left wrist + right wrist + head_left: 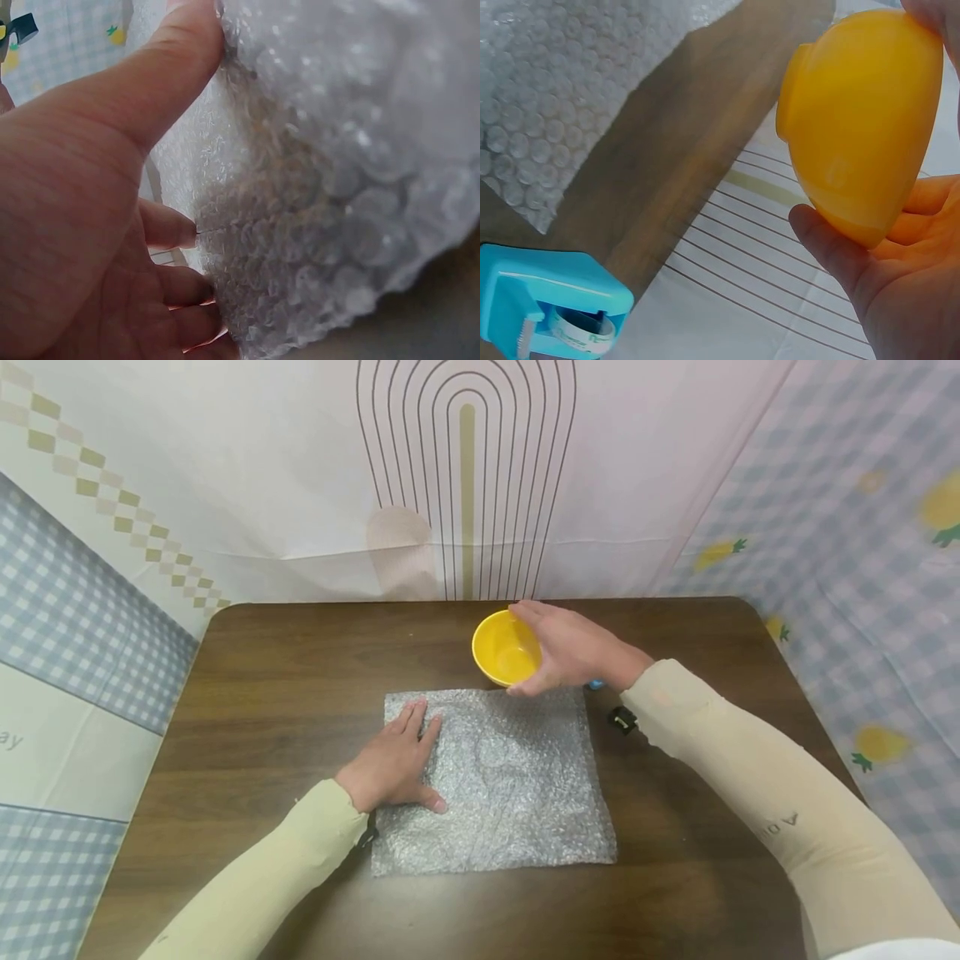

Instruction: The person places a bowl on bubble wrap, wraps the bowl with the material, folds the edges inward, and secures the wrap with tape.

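A yellow bowl point(504, 647) is gripped at its rim by my right hand point(564, 647), thumb on one side and fingers on the other. In the right wrist view the bowl point(862, 120) is tipped on its side, its foot facing left. Below it in the head view a sheet of bubble wrap point(502, 785) lies flat on the brown table point(285, 652). My left hand point(397, 760) rests on the sheet's left edge with fingers spread. Close up, the left thumb and fingertips touch the bubble wrap point(300, 187).
A light blue tape dispenser point(555, 292) holding a roll of tape stands right of the sheet, mostly hidden by my right arm in the head view. Patterned cloth walls point(300, 485) border the table's back and sides.
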The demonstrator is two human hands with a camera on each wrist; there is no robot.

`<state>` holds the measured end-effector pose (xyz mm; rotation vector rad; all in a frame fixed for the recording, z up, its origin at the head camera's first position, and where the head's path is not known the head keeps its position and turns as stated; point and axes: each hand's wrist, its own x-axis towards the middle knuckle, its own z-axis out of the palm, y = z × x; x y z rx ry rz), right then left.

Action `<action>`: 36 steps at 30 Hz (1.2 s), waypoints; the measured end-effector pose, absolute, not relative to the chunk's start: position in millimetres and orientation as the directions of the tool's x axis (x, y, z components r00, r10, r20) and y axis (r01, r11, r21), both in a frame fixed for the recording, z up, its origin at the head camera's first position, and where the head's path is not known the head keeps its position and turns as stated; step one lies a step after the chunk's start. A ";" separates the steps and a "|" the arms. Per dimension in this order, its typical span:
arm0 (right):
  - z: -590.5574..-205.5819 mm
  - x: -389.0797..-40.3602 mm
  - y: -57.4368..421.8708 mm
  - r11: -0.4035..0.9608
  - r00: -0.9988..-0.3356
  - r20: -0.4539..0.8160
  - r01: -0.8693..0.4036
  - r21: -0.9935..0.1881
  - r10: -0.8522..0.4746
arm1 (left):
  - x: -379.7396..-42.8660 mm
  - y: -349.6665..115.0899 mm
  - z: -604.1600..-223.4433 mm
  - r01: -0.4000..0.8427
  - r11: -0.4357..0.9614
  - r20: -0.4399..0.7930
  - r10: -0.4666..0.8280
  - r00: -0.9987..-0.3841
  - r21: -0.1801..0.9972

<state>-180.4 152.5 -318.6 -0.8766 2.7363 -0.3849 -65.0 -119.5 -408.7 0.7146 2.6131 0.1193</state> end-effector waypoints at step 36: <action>-343.2 -130.9 158.3 0.755 -0.742 -0.197 -0.560 -0.343 -0.640 | -68.4 -118.4 -409.9 0.434 0.876 -0.396 0.482 -0.781 0.211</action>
